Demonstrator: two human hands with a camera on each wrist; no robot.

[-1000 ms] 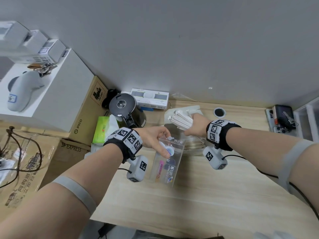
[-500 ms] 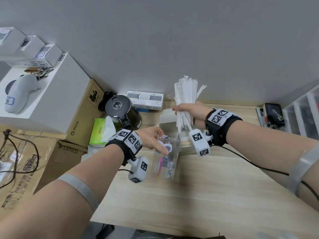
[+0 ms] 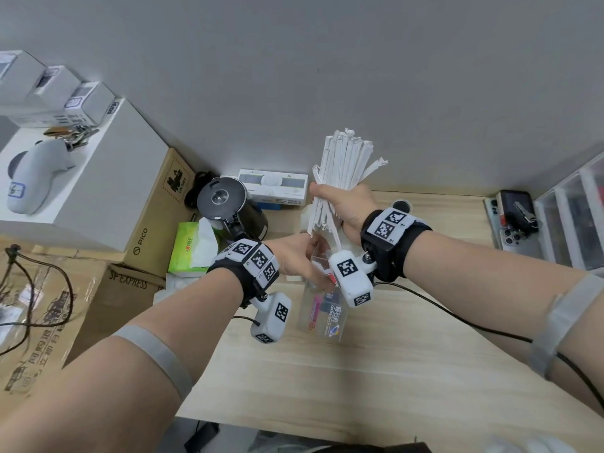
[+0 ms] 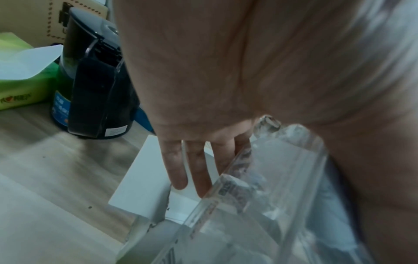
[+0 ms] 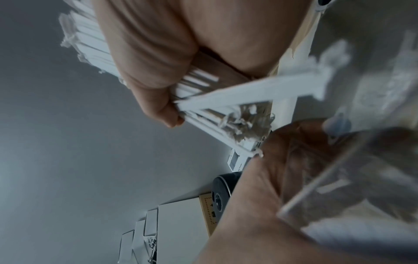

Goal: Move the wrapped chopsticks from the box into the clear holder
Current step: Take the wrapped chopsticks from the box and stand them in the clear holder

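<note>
A thick bundle of white paper-wrapped chopsticks [image 3: 343, 171] stands nearly upright in my right hand [image 3: 340, 201], whose fingers curl round its middle. Its lower ends hang just above the open top of the clear holder [image 3: 322, 308], which stands on the wooden table. My left hand [image 3: 300, 259] grips the holder's upper rim, thumb on the near wall, fingers [image 4: 178, 169] down the far wall. The white box [image 4: 144, 171] lies just behind the holder, mostly hidden in the head view. The right wrist view shows the bundle [image 5: 226, 96] fanning out beside my left hand [image 5: 282, 169].
A black kettle [image 3: 225, 207] and a green tissue pack [image 3: 189, 246] stand left of the holder. Cardboard boxes [image 3: 153, 223] are stacked further left. A phone with keys [image 3: 513, 220] and clear drawers [image 3: 575, 217] sit at the right. A black cable [image 3: 457, 318] trails across the table.
My right hand lifted the bundle out of the box, turned it upright and brought it left over the holder. My left hand shifted up to the holder's rim.
</note>
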